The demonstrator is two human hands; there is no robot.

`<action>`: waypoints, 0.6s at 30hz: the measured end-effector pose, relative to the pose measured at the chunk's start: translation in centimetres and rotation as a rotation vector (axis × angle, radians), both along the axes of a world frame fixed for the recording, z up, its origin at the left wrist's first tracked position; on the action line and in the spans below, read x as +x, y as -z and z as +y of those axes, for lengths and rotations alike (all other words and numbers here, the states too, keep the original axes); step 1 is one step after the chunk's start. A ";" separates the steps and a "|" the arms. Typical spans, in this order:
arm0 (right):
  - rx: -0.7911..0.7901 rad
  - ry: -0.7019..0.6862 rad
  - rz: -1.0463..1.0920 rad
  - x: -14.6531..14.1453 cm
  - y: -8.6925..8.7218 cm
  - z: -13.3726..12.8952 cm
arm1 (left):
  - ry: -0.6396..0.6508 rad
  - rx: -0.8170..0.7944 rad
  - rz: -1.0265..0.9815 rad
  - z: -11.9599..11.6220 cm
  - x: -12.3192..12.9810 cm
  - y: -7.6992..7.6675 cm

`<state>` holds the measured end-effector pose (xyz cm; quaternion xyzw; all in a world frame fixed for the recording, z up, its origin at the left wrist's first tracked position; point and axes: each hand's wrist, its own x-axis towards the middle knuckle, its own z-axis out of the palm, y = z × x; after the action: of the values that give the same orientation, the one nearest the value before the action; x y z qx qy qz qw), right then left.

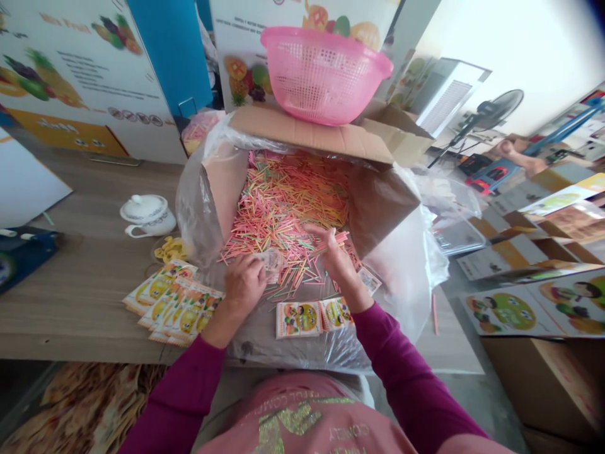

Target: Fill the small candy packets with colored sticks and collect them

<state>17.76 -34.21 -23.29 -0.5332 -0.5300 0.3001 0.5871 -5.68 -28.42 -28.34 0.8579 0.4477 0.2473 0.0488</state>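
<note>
A cardboard box (380,208) lined with clear plastic lies open towards me, full of thin pink, yellow and green sticks (283,189). My left hand (244,282) is closed on a small clear packet (271,263) at the front of the pile. Over the right part of the pile, my right hand (336,257) has its fingers round several sticks, with one finger stretched out to the left. Printed packets (299,318) lie in two piles on the plastic in front of me. More printed packets (182,302) are fanned out on the table to the left.
A pink basket (326,75) stands behind the box. To the left are a white lidded pot (147,215) and a small dish of yellow pieces (170,250). Cartons (539,302) and a fan (498,110) are at the right, where another person's hand (520,157) shows.
</note>
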 end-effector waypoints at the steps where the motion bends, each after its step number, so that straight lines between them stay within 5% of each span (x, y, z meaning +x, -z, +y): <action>1: 0.020 -0.014 -0.005 -0.3 0.0 0.2 | 0.000 -0.002 0.094 -0.3 0.3 -0.1; 6: 0.047 0.093 0.057 0.5 1.8 1.1 | 0.008 -0.039 0.352 -1.0 1.3 -0.6; 12: 0.000 0.354 0.215 3.2 4.6 1.4 | -0.051 -0.093 0.208 0.2 0.4 -0.2; 18: -0.047 0.254 -0.059 3.4 4.5 1.2 | 0.010 -0.077 0.132 0.4 -0.5 0.4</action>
<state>21.21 -33.04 -27.75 -0.6181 -0.4681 0.2202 0.5918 -6.19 -27.98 -28.75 0.8721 0.4547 0.1725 0.0532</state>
